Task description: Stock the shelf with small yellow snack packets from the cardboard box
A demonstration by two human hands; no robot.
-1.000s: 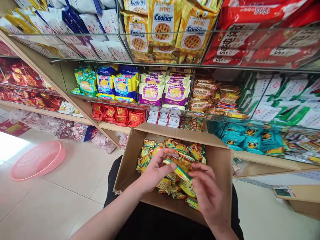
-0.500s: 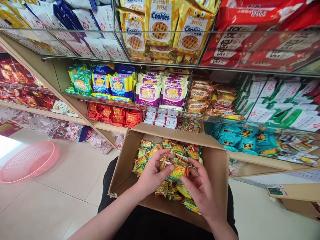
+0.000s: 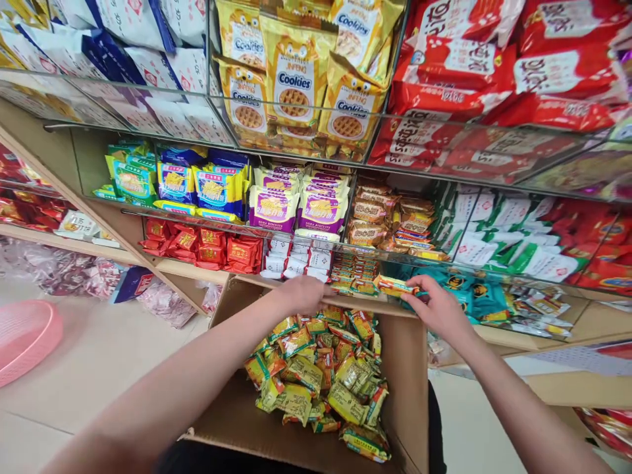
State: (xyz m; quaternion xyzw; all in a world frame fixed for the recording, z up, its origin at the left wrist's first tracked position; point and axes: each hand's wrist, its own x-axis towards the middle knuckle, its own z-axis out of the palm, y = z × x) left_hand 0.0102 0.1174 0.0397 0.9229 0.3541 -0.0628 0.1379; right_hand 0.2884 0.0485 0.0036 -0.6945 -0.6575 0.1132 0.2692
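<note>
My right hand (image 3: 437, 308) pinches a small yellow-and-orange snack packet (image 3: 394, 286) between thumb and fingers. It holds the packet at the lower shelf, beside a stack of similar small packets (image 3: 348, 273). My left hand (image 3: 306, 295) is over the far flap of the cardboard box (image 3: 402, 368), just in front of some white-wrapped packets (image 3: 296, 263). Motion blurs it and its fingers are mostly hidden, so its hold is unclear. Many loose yellow-green snack packets (image 3: 303, 372) lie heaped inside the box, below both hands.
Glass-fronted shelves hold yellow cookie bags (image 3: 293, 85), red bags (image 3: 459, 72), purple soda biscuits (image 3: 320, 204) and red packets (image 3: 212, 247). Teal packets (image 3: 451, 282) lie right of my right hand. A pink basket (image 3: 29, 336) stands on the floor at left.
Both hands have moved forward from over the box to the shelf and spread apart. The snack packet, earlier between both hands, is now in the right alone. The view has shifted too.
</note>
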